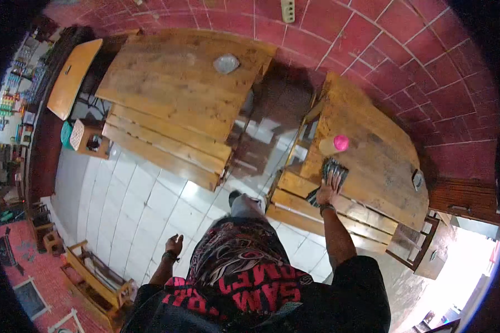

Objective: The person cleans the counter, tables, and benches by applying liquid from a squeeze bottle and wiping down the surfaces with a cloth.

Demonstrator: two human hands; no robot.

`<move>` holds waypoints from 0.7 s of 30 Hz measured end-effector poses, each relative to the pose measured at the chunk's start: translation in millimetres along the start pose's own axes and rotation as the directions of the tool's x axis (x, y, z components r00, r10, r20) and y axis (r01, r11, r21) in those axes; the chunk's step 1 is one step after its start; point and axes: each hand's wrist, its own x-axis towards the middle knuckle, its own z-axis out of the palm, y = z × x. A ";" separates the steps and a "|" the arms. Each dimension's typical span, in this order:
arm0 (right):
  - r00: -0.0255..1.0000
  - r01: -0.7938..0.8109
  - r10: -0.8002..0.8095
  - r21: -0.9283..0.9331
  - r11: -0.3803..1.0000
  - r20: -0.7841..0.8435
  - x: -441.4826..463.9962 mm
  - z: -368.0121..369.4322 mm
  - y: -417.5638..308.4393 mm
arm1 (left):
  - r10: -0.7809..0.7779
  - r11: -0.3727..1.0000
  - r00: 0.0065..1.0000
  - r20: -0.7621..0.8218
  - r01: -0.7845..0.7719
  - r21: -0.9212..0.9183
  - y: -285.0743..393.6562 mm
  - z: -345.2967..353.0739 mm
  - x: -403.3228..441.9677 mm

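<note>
My right hand (pixel 330 192) presses a dark striped cloth (pixel 335 168) against the near edge of the right wooden table (pixel 380 161), its fingers stretched over the fabric. Part of the cloth hangs out below the palm towards the bench. Just beyond it stands a pale container with a pink lid (pixel 340 142). My left hand (pixel 175 244) hangs low beside my body above the tiled floor, with loosely bent fingers and nothing visible in it.
A slatted bench (pixel 361 213) runs along the right table's near side. Another wooden table (pixel 178 77) with its bench (pixel 166 141) stands at the left, bearing a clear dish (pixel 226 64). A small glass-like object (pixel 418 179) sits at the right table's far right. Stools (pixel 88 139) stand at the left.
</note>
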 end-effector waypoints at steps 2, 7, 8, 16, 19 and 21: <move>1.000 0.004 -0.003 0.039 0.999 -0.024 -0.7 1.0 1.8 | 0.100 0.990 0.985 -0.143 -0.113 -0.089 46.0 -27.4 28.5; 1.000 -0.026 0.025 0.130 0.991 0.007 0.6 1.2 3.7 | 0.435 0.891 0.872 -0.226 -0.453 -0.030 208.4 -91.8 80.1; 0.998 -0.058 0.059 0.128 0.990 0.001 -0.5 -1.3 1.0 | 0.536 0.832 0.815 -0.220 -0.554 -0.026 239.9 -98.4 90.0; 0.999 0.009 0.003 0.223 0.975 -0.054 11.2 -2.3 20.3 | 0.800 0.588 0.596 0.072 -0.802 0.103 472.7 -99.7 163.3; 0.951 -0.264 0.289 0.200 0.944 -0.112 43.6 -12.3 41.6 | 0.733 0.660 0.626 0.266 -0.750 -0.055 546.8 -73.4 193.9; 0.936 -0.305 0.329 0.180 0.935 -0.123 75.6 -16.4 64.3 | 0.733 0.622 0.591 0.337 -0.783 0.021 626.6 -82.3 171.7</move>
